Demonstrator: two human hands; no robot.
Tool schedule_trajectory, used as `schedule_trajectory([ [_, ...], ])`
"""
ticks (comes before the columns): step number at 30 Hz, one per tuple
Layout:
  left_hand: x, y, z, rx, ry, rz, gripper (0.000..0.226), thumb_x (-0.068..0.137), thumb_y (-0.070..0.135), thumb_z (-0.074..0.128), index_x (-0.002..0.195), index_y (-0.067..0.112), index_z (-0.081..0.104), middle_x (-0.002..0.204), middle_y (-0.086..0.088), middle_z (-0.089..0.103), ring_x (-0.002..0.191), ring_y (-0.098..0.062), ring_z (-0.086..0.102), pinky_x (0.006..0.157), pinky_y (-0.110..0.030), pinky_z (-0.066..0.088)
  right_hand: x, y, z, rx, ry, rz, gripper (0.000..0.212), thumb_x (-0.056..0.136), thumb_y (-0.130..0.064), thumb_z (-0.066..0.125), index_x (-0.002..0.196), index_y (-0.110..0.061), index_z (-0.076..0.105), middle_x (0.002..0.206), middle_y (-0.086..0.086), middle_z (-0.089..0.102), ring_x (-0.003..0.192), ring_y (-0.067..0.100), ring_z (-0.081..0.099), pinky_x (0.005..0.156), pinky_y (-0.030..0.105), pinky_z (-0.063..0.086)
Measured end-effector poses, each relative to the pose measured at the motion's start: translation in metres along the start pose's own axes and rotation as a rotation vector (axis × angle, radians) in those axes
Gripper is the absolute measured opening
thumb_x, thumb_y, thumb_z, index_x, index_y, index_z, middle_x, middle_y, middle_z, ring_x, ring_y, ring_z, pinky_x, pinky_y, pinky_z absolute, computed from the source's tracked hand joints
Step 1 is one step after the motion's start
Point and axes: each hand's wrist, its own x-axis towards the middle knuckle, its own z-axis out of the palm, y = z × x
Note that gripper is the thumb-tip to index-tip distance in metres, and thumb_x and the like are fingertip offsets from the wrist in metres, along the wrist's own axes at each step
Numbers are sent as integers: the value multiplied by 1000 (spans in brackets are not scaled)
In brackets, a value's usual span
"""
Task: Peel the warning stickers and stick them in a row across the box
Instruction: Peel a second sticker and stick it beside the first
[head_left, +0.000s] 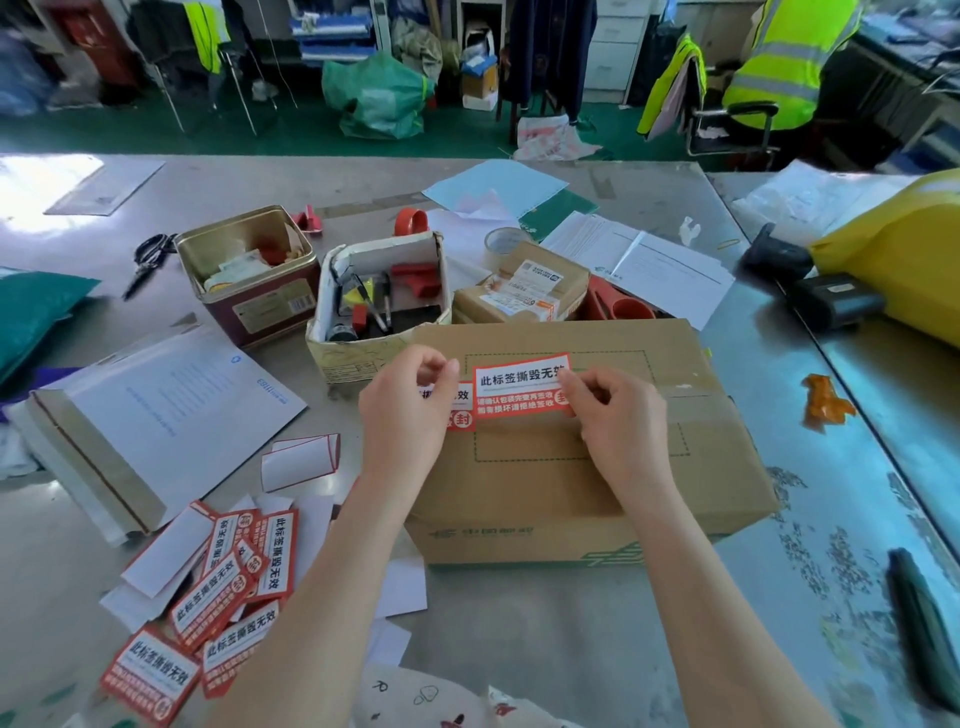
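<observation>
A brown cardboard box (571, 483) lies flat on the steel table in front of me. One red and white warning sticker (460, 410) is stuck at its left top edge, partly hidden by my left hand (405, 410). A second warning sticker (519, 384) is held just above the box top. My left hand pinches its left end and my right hand (618, 421) pinches its right end. A pile of several unpeeled stickers (228, 587) and white backing papers (298, 460) lies at the lower left of the table.
Behind the box stand an open carton of tools (379, 306), a metal tin (249, 275), small parcels (524, 291) and tape rolls. A white mailer (156, 421) lies left, scissors (148, 260) far left. Papers, a black scanner (810, 286) and a yellow bag (904, 260) sit right.
</observation>
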Motion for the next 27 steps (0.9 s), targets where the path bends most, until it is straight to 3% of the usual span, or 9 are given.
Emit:
schedule_trajectory([
  [4, -9, -11, 0, 57, 0, 102, 22, 91, 11, 51, 107, 12, 66, 104, -3, 70, 99, -18, 62, 90, -40, 48, 2, 1, 0, 20, -20, 33, 29, 89, -33, 58, 75, -10, 68, 62, -3, 63, 55, 12, 50, 63, 32, 46],
  [9, -16, -21, 5, 89, -87, 182, 27, 88, 2, 54, 110, 8, 66, 115, -5, 67, 114, -21, 57, 98, -36, 41, -1, 3, 5, -36, -29, 8, 25, 90, -33, 56, 82, -14, 71, 62, -11, 59, 62, 10, 49, 58, 20, 36],
  [13, -17, -28, 6, 118, -143, 223, 28, 89, 5, 53, 115, 10, 64, 123, -3, 63, 123, -19, 50, 104, -35, 35, -2, 5, 4, -69, -12, -28, 26, 91, -31, 56, 83, -11, 71, 70, -5, 65, 65, 8, 51, 55, 8, 34],
  [23, -21, -33, 4, 176, -233, 274, 37, 94, 17, 48, 130, 15, 51, 140, 3, 48, 133, -2, 29, 106, -21, 17, -3, 2, 5, -85, -17, -36, 29, 90, -29, 57, 75, -7, 69, 61, -6, 62, 56, 6, 47, 54, 11, 35],
  [27, -22, -32, 3, 199, -254, 325, 42, 94, 32, 36, 130, 18, 52, 139, 5, 49, 132, 0, 29, 109, -22, 14, -4, 0, 5, -100, -19, -33, 29, 90, -29, 57, 74, -9, 69, 60, -9, 61, 57, 5, 48, 52, 11, 34],
])
